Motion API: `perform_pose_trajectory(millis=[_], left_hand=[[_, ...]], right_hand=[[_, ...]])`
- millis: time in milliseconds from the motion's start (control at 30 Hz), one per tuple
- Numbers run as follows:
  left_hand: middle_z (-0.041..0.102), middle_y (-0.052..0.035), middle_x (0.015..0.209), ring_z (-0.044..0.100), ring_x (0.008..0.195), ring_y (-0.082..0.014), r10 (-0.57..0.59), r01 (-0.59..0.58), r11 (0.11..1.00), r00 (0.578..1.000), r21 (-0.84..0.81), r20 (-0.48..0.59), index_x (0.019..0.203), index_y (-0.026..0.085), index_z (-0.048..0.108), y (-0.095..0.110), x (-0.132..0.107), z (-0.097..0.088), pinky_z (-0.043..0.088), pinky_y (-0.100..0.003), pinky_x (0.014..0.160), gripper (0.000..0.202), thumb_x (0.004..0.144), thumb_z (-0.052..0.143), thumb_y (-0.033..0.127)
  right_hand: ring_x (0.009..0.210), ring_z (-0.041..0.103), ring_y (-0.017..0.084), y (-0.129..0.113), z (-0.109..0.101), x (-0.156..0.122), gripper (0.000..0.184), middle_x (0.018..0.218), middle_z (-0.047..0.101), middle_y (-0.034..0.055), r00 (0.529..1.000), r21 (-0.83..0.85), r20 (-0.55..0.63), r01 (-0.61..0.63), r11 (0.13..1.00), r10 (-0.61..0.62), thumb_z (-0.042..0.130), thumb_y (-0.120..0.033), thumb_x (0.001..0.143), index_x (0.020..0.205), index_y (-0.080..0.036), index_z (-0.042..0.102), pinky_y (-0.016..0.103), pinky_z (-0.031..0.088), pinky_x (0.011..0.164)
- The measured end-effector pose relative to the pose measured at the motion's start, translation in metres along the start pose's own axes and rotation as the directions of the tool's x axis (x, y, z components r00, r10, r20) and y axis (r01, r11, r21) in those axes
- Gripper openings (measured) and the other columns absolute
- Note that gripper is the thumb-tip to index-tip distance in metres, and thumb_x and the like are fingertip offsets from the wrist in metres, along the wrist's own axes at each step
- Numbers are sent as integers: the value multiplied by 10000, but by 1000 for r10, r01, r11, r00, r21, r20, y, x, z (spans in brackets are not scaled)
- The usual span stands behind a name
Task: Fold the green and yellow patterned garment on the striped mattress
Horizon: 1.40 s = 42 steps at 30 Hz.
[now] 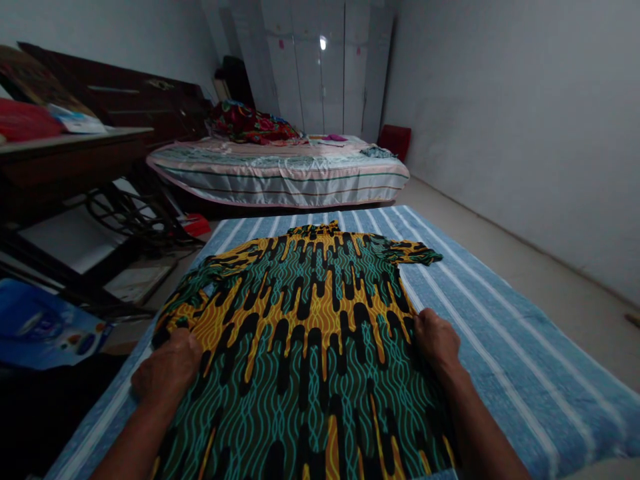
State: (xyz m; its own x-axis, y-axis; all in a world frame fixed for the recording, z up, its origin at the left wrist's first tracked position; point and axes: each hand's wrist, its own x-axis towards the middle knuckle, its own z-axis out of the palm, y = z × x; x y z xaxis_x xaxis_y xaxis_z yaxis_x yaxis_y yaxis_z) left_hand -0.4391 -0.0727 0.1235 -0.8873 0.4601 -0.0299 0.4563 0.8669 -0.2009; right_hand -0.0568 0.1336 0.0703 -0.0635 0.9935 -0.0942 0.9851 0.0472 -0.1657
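A patterned shirt (305, 333) in green, black and orange-yellow lies spread out, its collar at the far end and its hem running out of the bottom of the view. My left hand (173, 363) is closed on the shirt's left side edge, just below the left sleeve. On the opposite side edge, my right hand (437, 337) grips the fabric with its fingers curled. The right sleeve sticks out sideways, while the left one slants down toward my left hand. Beneath the shirt is a blue and white striped cloth (480, 320) over a flat surface.
Beyond the surface stands a bed (280, 177) with a bunched red floral blanket (250, 123). At the left are a sewing machine table (75, 157) and a blue printed bag (47, 327). A pale wardrobe (310, 73) fills the back; a white wall (540, 133) runs along the right.
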Motion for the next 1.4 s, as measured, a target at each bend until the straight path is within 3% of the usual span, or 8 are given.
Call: perform_pose_trajectory(millis=[200,333,400,533,667,767,1067,1400], left_hand=[[662,-63,873,578,691,-183,24,-24,1000,999,-12,30,909,200,571,-5,12,1,349,-234,568,390,893,210,347],[642,-91,965,567,854,-219,131,-125,991,960,40,-248,880,180,573,12,15,-1,427,-284,673,313,853,319,360],[640,-94,964,552,923,-241,290,-285,955,855,77,-430,865,170,572,40,7,-7,453,-327,754,288,853,362,366],[614,-133,1143,543,1080,-257,626,-714,700,618,-7,-476,886,138,612,130,-29,-23,442,-369,919,222,867,433,268],[555,-127,1279,462,1244,-265,780,-876,465,473,-127,-410,1008,144,623,218,-72,-30,407,-390,1011,203,859,526,241],[498,-114,1368,386,1321,-268,849,-926,331,377,-182,-370,1110,153,596,261,-92,-23,362,-418,1063,289,871,553,311],[317,-122,1507,208,1417,-271,839,-901,341,421,-270,-345,1384,189,411,298,-92,28,161,-561,1131,612,924,317,581],[239,-122,1538,134,1436,-265,843,-889,343,434,-304,-318,1425,201,359,294,-93,26,131,-562,1139,640,921,288,589]], right_hand=[[830,643,213,-5,-1,0,258,863,682,75,999,31,9,45,999,-45,378,-359,942,983,-228,597,263,307,566],[829,643,208,-7,1,1,263,855,684,72,998,26,4,67,997,-68,372,-363,948,986,-226,593,263,285,564],[820,645,212,-7,2,2,263,846,685,74,997,19,2,71,997,-71,368,-359,950,984,-224,591,266,272,559],[808,648,214,-8,4,2,257,830,686,73,998,9,-8,65,998,-65,369,-349,949,970,-220,590,269,254,551],[805,647,211,-9,3,3,254,825,689,69,998,26,-7,58,998,-58,371,-342,948,957,-225,596,267,251,550],[814,646,213,-9,2,5,242,838,692,65,999,56,10,36,998,-37,387,-346,942,953,-230,599,264,263,555],[872,649,227,-5,-2,12,233,892,705,67,991,70,117,58,996,-66,418,-347,921,934,-226,617,266,300,572],[913,659,265,-29,-21,58,389,927,708,143,989,55,136,45,997,-52,383,-420,919,907,-186,693,292,384,627]])
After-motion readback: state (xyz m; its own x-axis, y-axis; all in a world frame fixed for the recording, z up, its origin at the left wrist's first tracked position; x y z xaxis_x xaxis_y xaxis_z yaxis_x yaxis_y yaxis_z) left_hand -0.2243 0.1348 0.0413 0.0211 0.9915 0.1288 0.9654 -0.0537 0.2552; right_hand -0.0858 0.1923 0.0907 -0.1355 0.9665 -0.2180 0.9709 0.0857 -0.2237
